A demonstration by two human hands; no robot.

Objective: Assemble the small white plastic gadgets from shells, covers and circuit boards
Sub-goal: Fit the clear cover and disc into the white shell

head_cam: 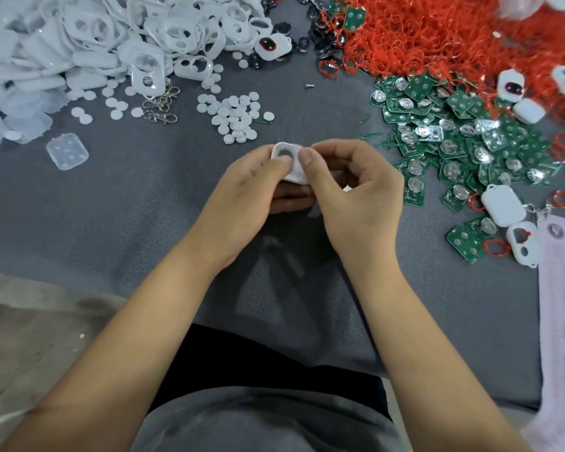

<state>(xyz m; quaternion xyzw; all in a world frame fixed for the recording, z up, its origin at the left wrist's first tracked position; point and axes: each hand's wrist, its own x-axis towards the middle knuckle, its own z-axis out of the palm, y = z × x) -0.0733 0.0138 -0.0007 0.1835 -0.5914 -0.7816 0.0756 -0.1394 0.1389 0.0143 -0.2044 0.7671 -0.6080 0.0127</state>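
I hold one white gadget (289, 166) between both hands, just above the grey table (144, 203), in the middle of the view. My left hand (242, 194) curls round its left side with the thumb pressed on the face, and my right hand (353, 190) pinches its right edge, thumb on top and fingers tucked beneath. A dark oval opening shows at the far end of the shell; I cannot tell whether the cover is fully seated.

I judge the main risk is uneven pressure: if one thumb pushes harder, the cover could snap in crooked or the small piece could pop out of my pinch and skid into the heaps. Something white peeks from under my right palm; if that is a loose part, it could drop unnoticed.

To the right lies a spread of green circuit boards (454, 151), near my right hand, with finished white units (503, 205) among them. Beyond that is a big mound of red rings (437, 37). At far left sits a pile of white shells (79, 44), with small white discs (235, 115) and metal clips (160, 104) scattered in front. A clear little case (66, 151) lies apart on the left. Nothing stands between my hands and the boards.
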